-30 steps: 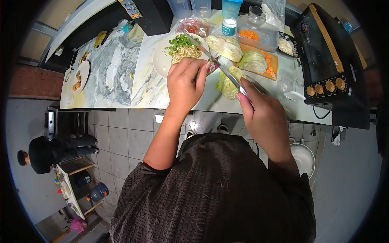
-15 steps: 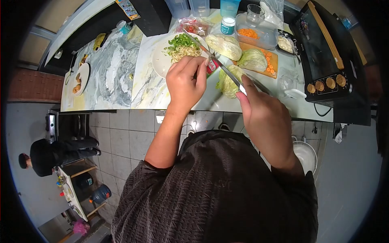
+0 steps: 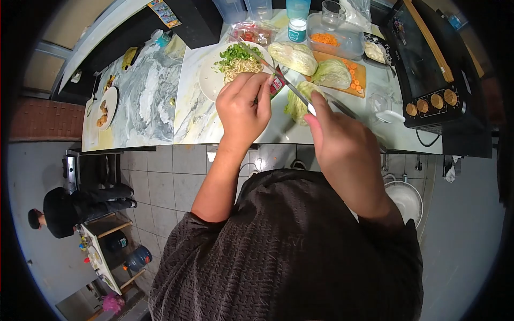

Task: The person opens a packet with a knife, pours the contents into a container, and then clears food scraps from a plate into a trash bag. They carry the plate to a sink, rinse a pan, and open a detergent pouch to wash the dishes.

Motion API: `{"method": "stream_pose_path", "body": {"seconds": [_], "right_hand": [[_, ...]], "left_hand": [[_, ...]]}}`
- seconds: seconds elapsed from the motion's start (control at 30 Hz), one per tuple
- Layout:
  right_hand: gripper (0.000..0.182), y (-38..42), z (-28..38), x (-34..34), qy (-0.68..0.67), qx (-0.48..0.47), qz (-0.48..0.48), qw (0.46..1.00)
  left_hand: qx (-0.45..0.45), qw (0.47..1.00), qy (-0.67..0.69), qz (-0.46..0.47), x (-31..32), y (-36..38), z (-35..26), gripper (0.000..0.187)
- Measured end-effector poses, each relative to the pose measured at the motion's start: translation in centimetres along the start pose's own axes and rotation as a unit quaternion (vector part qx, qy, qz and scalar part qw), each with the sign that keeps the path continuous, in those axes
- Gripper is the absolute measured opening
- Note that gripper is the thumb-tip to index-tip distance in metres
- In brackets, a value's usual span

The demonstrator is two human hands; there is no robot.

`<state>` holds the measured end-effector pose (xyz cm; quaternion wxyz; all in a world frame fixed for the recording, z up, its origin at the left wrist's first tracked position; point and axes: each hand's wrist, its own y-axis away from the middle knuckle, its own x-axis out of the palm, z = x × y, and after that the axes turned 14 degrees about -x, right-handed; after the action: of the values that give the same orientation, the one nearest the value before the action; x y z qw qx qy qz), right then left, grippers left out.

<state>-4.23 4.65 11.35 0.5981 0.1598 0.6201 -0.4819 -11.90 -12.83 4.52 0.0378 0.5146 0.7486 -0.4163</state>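
My right hand [image 3: 342, 142] grips a long knife [image 3: 293, 89] by its white handle, with the blade slanting up and left over the plate. My left hand [image 3: 243, 109] is closed in a pinch close beside the blade; what its fingertips hold is too small to make out. Behind that hand lies a white plate [image 3: 209, 85] bearing chopped greens [image 3: 235, 52] and bean sprouts [image 3: 242, 67]. A loose lettuce leaf [image 3: 296, 109] rests on the counter under the knife, beside a red packet [image 3: 277, 84]. Next to my right hand, a second grey blade [image 3: 342, 107] is partly covered.
A pale cabbage piece [image 3: 293, 57] sits by an orange cutting board [image 3: 362, 92] with lettuce [image 3: 332, 74] and carrot slices [image 3: 355, 80]. Behind are a clear tub [image 3: 350, 48] and a white-lidded jar [image 3: 296, 30]. An oven [image 3: 423, 59] stands right; another person [image 3: 59, 212] stands far left.
My right hand and the knife have shifted slightly left and up. More of the red packet shows beside the blade. My left hand keeps its pinch, nearly in place.
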Motion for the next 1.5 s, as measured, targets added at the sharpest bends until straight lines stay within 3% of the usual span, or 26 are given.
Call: {"method": "stream_pose_path", "body": {"seconds": [0.1,0.2,0.27,0.37,0.47,0.57,0.7,0.77,0.87,0.93,1.0,1.1,1.3,1.37,1.5], "right_hand": [[0.032,-0.2,-0.2,0.5,-0.002,-0.033,-0.062,0.998],[0.033,0.2,0.0,0.1,0.000,0.010,0.000,1.000],[0.033,-0.1,-0.2,0.6,-0.012,-0.021,-0.053,0.998],[0.032,0.3,0.2,-0.1,0.010,-0.006,-0.017,1.000],[0.032,0.3,-0.5,0.8,0.012,-0.021,-0.054,0.998],[0.032,0.3,-0.2,0.2,0.017,-0.011,-0.032,0.999],[0.032,0.5,0.0,0.0,0.017,0.006,-0.012,1.000],[0.032,0.0,-0.5,0.6,0.016,-0.026,-0.065,0.997],[0.032,0.2,0.0,-0.4,0.003,0.006,-0.017,1.000],[0.032,0.0,-0.5,0.9,0.008,-0.013,-0.047,0.999],[0.032,-0.1,-0.8,1.1,0.018,-0.033,-0.085,0.996],[0.031,0.0,-0.7,1.1,0.012,-0.016,-0.031,0.999],[0.028,-1.1,-2.1,1.6,-0.036,-0.020,-0.118,0.992],[0.026,-1.4,-2.5,1.4,-0.092,0.078,-0.112,0.986],[0.027,-1.4,-4.4,4.8,-0.119,0.103,-0.105,0.982]], "left_hand": [[-0.009,1.000,0.020,-0.009,0.3,0.0,0.0,0.003],[0.006,1.000,0.019,-0.014,0.1,0.0,-0.1,0.004],[0.008,1.000,0.007,-0.005,0.2,0.3,-0.3,0.004],[0.002,1.000,0.016,-0.013,0.2,-0.1,-0.3,0.004],[0.008,1.000,0.018,-0.016,0.5,0.4,-0.4,0.004],[-0.007,1.000,0.019,-0.015,0.7,0.0,-0.4,0.005],[0.026,0.999,0.015,-0.017,1.0,0.2,-0.5,0.005],[0.022,0.999,0.029,-0.038,1.3,0.0,0.0,0.005],[0.006,0.998,0.041,-0.057,1.4,-0.1,0.1,0.005],[0.025,0.997,0.051,-0.047,1.9,0.4,-0.2,0.005],[-0.012,0.998,0.055,-0.032,1.7,0.4,-0.4,0.004],[-0.030,0.996,0.073,-0.033,1.7,0.6,-0.1,0.002],[-0.131,0.982,0.135,-0.012,1.7,0.7,1.2,0.008],[-0.178,0.969,0.173,-0.001,1.1,0.6,1.6,0.010],[-0.214,0.957,0.193,-0.019,-0.6,0.6,2.6,0.012]]}}
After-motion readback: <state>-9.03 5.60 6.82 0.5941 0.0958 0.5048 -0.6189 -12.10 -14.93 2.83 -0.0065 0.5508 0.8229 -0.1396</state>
